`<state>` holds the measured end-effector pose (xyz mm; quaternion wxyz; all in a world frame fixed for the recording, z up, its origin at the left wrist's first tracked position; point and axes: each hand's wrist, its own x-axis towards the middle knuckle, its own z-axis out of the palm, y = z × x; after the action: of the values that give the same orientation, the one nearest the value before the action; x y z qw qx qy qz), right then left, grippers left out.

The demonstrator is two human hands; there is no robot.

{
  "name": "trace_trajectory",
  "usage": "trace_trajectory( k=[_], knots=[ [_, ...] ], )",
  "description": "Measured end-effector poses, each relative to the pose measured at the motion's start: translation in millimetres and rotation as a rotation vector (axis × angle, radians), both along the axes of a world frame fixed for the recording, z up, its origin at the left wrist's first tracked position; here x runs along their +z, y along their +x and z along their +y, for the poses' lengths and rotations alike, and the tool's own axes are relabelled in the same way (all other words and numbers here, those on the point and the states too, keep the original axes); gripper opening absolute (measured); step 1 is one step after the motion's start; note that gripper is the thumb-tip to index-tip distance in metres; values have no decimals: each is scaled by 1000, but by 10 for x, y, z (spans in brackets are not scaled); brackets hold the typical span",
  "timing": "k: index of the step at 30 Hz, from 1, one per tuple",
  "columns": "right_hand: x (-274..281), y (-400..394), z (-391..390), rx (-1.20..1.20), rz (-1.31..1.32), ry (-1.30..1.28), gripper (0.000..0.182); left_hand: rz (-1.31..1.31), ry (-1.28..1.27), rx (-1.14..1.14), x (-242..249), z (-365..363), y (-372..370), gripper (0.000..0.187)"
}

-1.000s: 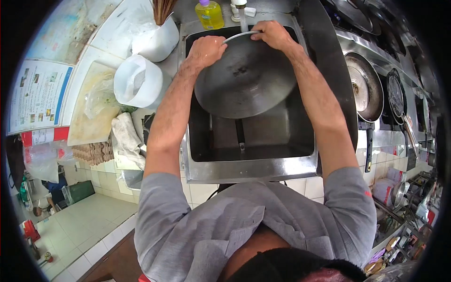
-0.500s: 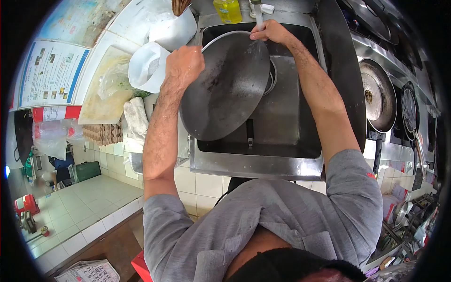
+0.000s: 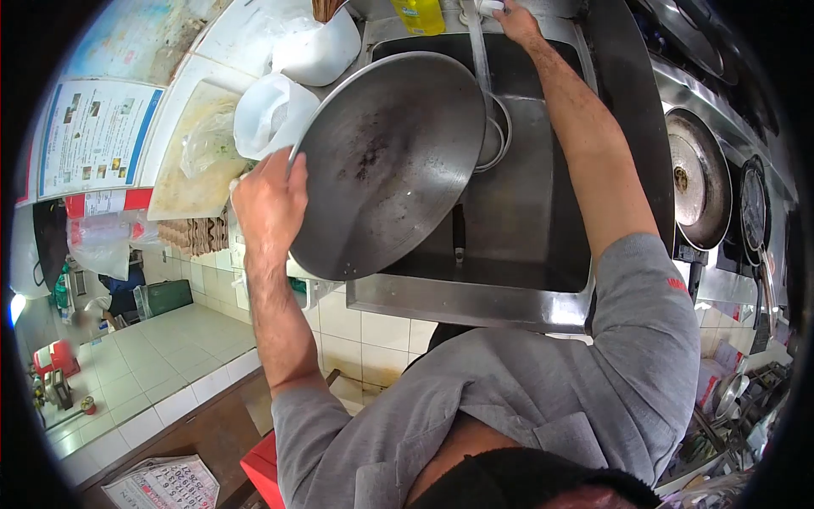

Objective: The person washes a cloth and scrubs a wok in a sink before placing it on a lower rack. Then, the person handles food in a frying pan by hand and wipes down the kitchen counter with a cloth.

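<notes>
My left hand (image 3: 273, 204) is closed on the left rim of a large dark wok (image 3: 398, 170). The wok is tilted over the left side of the metal sink (image 3: 526, 246), its inside facing up and marked with dark patches. Up at the back of the sink, my right hand (image 3: 519, 24) has its fingers closed on a white tap handle (image 3: 490, 7), partly cut off by the frame's top. From the tap a pale spout or stream (image 3: 479, 55) runs down behind the wok's far rim. A round metal vessel (image 3: 502, 140) sits in the sink, partly hidden by the wok.
A black-handled utensil (image 3: 459, 233) lies in the sink. Yellow liquid soap (image 3: 420, 15) stands behind it. White plastic containers (image 3: 273, 114), a cutting board (image 3: 191, 182) and egg trays (image 3: 195, 233) are at the left. Pans (image 3: 699, 178) rest on the stove at right.
My right hand has let go of the wok's far rim and moved up to the tap handle. My left hand has drawn the wok left and toward me.
</notes>
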<state>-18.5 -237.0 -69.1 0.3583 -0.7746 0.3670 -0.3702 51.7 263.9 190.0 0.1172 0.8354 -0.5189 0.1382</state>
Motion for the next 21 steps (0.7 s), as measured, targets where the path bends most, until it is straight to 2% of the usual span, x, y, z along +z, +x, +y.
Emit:
trace_trajectory(
  k=[2, 4, 6, 7, 9, 13, 15, 17, 18, 20, 21],
  knots=[
    [157, -59, 154, -74, 81, 4, 44, -24, -11, 3, 30, 102, -23, 12],
    [13, 20, 85, -143, 160, 10, 46, -50, -22, 11, 61, 181, -57, 11],
    [-168, 153, 16, -221, -125, -267, 41, -17, -54, 23, 81, 228, -99, 12],
    [-30, 148, 76, -219, -127, -262, 41, -13, -65, 8, 67, 259, -88, 13],
    [404, 98, 230, -164, -36, 607, 39, -15, -57, 41, 55, 291, -104, 14],
    [228, 147, 80, -1, -201, 734, 33, -24, -39, 70, 54, 315, -122, 14],
    [269, 53, 309, -303, -348, 786, 25, -10, -70, 51, 47, 312, -149, 13],
    [634, -247, 1052, -412, -617, 809, 27, 2, -106, 22, 39, 316, -152, 13],
    [396, -340, 1164, -455, -651, 623, 29, -28, -109, 1, 25, 324, -147, 13],
    [906, -728, 2208, -319, -835, 690, 35, -57, -123, -34, 14, 341, -147, 12],
    [989, -856, 2566, -232, -792, 813, 37, -55, -125, -55, 13, 353, -154, 12]
  ],
)
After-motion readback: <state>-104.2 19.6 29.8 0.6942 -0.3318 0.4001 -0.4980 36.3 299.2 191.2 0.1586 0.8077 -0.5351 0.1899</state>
